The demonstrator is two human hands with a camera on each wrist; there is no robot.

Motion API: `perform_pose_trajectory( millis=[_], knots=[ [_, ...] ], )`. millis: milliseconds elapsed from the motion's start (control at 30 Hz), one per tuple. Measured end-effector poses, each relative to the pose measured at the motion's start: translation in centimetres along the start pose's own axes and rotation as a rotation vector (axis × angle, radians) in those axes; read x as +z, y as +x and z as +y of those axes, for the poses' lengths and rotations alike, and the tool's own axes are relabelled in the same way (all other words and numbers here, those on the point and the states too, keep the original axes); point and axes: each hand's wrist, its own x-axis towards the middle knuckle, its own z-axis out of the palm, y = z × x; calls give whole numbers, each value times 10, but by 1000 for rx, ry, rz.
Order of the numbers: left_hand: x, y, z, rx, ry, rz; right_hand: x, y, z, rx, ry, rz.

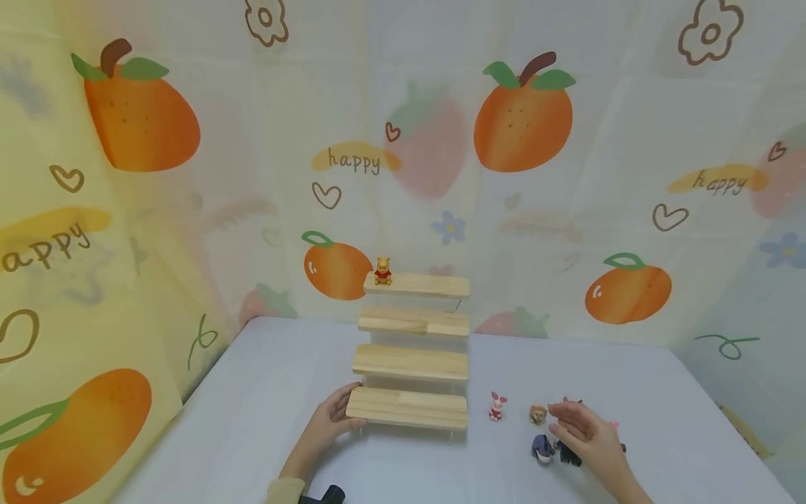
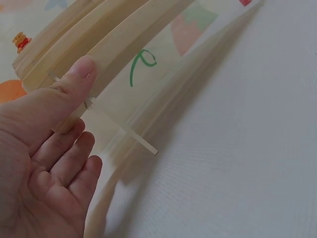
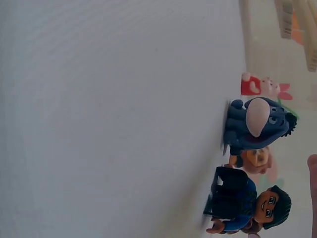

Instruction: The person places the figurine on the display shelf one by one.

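Note:
A wooden four-step display stand (image 1: 412, 350) stands on the table, with a small yellow bear figure (image 1: 383, 271) on its top step. My left hand (image 1: 334, 416) rests against the left end of the lowest step (image 2: 74, 59), thumb on the wood and fingers straight. My right hand (image 1: 582, 430) hovers open over a cluster of small figures: a blue-grey donkey (image 3: 257, 124), a dark-haired boy figure (image 3: 247, 206), a brown figure (image 1: 538, 414), with a pink piglet (image 1: 497, 405) to their left. It holds nothing.
The pale table (image 1: 252, 420) is enclosed by fruit-print curtains at the back and both sides. A dark object (image 1: 327, 495) shows at the bottom edge near my left wrist.

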Motion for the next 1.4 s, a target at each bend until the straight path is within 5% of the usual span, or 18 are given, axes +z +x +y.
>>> perform_pose_trajectory(
  millis=[267, 500, 700, 900, 1100, 1400],
  knots=[
    [1, 2, -11, -19, 9, 33, 2, -6, 2, 32, -26, -79],
    [1, 3, -7, -3, 30, 31, 2, -11, 10, -49, -64, -187],
    [-2, -1, -8, 6, 14, 36, 1, -9, 21, -149, 13, -346],
    [0, 1, -11, 19, 30, 25, -2, -8, 25, -175, -91, -363],
    [0, 0, -9, 38, 37, 22, -4, -3, 21, -102, -275, -466],
    [0, -5, -7, 12, 7, 3, -7, -2, 20, 74, -343, -557]
  ],
)
